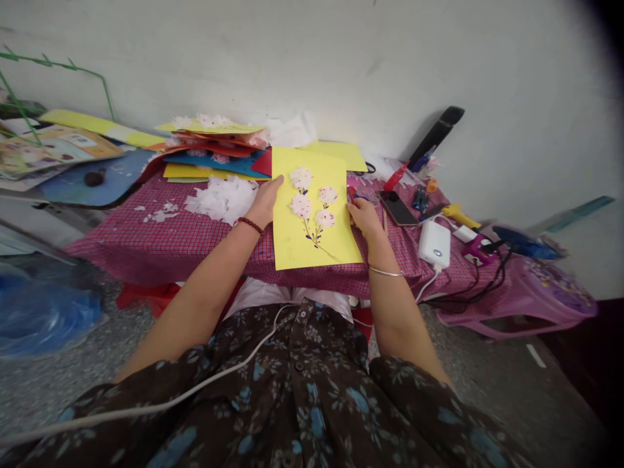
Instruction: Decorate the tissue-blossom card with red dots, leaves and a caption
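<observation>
My left hand [264, 201] grips the left edge of a yellow paper sheet [287, 247], with the thumb lying on its front. On the sheet are several white paper flowers [301, 207] flecked with red and purple, above thin drawn stems with small dark leaves. At the opposite edge, my right hand [364, 216] is closed with its fingertips against the paper. A small red object [351, 194] shows by those fingers; whether it is held I cannot tell. White torn paper pieces [221, 198] lie in a heap beside my left hand.
A red checked cloth [160, 250] covers the table. Behind are stacked coloured sheets [214, 149]. To the right lie a phone [397, 208], a white power bank [435, 243], cables and a purple plug adapter [478, 250]. A pink stool [541, 312] stands beyond the table's right end.
</observation>
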A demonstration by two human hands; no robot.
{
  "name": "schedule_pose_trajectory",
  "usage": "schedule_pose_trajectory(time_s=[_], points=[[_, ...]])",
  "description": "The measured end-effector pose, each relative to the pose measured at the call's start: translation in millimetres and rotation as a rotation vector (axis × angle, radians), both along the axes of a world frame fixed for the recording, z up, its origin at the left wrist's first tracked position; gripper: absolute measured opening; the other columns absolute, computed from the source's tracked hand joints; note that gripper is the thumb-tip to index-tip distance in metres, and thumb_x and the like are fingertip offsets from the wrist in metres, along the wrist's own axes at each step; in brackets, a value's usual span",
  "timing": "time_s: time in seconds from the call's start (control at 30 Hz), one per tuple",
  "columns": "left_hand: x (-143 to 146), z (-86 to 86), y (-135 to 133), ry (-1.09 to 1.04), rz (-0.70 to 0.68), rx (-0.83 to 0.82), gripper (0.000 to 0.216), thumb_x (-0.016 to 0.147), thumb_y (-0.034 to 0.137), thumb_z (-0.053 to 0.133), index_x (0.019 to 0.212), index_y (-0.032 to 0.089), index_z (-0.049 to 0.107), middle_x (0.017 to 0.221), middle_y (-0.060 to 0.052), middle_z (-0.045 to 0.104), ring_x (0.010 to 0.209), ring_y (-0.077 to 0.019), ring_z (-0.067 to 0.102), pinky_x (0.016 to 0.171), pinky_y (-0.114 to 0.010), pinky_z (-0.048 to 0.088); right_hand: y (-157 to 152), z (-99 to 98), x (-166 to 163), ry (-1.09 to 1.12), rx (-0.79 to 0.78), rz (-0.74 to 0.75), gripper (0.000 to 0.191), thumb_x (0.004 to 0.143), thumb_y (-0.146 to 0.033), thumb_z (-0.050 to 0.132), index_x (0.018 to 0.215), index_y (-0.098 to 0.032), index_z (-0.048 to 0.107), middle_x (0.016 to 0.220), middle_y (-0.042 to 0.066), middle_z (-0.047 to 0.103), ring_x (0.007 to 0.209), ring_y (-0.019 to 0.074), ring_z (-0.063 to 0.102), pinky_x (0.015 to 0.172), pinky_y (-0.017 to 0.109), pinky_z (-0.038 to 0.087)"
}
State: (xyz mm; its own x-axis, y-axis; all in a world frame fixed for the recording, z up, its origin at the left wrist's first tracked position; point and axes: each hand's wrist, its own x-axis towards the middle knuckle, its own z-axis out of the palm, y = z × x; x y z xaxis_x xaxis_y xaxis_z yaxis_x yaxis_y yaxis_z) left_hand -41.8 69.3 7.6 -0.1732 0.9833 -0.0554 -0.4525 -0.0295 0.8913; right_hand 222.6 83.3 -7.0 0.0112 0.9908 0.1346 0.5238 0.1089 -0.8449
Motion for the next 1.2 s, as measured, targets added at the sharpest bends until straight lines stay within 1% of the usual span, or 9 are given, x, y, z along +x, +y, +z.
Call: schedule_pose_trajectory(time_s=[0.3, 0.47, 0.6, 0.77, 0.93, 1.2], points=[[0.3, -1.2, 1.8, -0.009, -0.001, 0.013, 0.025, 0.092, 0.027, 0.056, 0.111, 0.013, 0.066, 0.114, -0.014, 0.075, 0.116, -0.0297, 0.068, 0.100, -0.042, 0.055, 0.6, 0.2, 0.5, -0.032, 0.005, -0.002, 0.014, 0.085, -0.021, 0.053, 0.072, -0.021, 0.049, 0.053, -0.005, 0.045, 0.045, 0.0105, 0.045, 0.042, 0.021, 0.033], [-0.8, -2.7, 2.5, -0.007, -0.005, 0.019, 0.023, 0.091, 0.028, 0.059, 0.107, 0.013, 0.066, 0.111, -0.015, 0.075, 0.115, -0.0311, 0.068, 0.099, -0.043, 0.056, -1.2, 2.6, -0.8, -0.045, 0.003, -0.009, 0.018, 0.085, -0.021, 0.053, 0.069, -0.022, 0.046, 0.054, -0.005, 0.045, 0.044, 0.0101, 0.044, 0.043, 0.022, 0.034], [-1.6, -3.3, 2.3, -0.001, -0.015, 0.025, 0.021, 0.089, 0.027, 0.061, 0.104, 0.013, 0.066, 0.109, -0.015, 0.076, 0.114, -0.0314, 0.068, 0.097, -0.042, 0.057, 0.3, 1.0, -0.5, -0.053, 0.006, -0.012, 0.017, 0.085, -0.020, 0.052, 0.069, -0.022, 0.046, 0.054, -0.005, 0.045, 0.044, 0.0102, 0.045, 0.043, 0.021, 0.033], [-2.2, -4.2, 3.0, 0.002, -0.022, 0.025, 0.022, 0.088, 0.026, 0.062, 0.105, 0.013, 0.066, 0.108, -0.014, 0.076, 0.111, -0.0313, 0.070, 0.094, -0.042, 0.059, 2.6, -1.2, 0.0, -0.060, 0.010, -0.004, 0.015, 0.085, -0.021, 0.052, 0.071, -0.021, 0.048, 0.054, -0.005, 0.045, 0.045, 0.0107, 0.046, 0.042, 0.021, 0.033], [-2.3, -4.9, 3.1, 0.002, -0.026, 0.029, 0.025, 0.085, 0.028, 0.067, 0.105, 0.013, 0.067, 0.111, -0.014, 0.076, 0.110, -0.0317, 0.070, 0.095, -0.043, 0.059, 2.4, -0.8, -0.4, -0.065, 0.011, -0.003, 0.015, 0.085, -0.021, 0.052, 0.071, -0.021, 0.047, 0.057, -0.004, 0.046, 0.045, 0.0104, 0.046, 0.043, 0.022, 0.035], [-1.4, -4.5, 2.1, 0.008, -0.013, 0.021, 0.020, 0.083, 0.024, 0.064, 0.099, 0.013, 0.067, 0.112, -0.014, 0.075, 0.110, -0.0310, 0.070, 0.095, -0.044, 0.059, 3.6, -2.3, 0.5, -0.087, 0.027, 0.001, 0.015, 0.084, -0.021, 0.052, 0.070, -0.022, 0.047, 0.056, -0.004, 0.046, 0.046, 0.0116, 0.047, 0.044, 0.023, 0.035]])
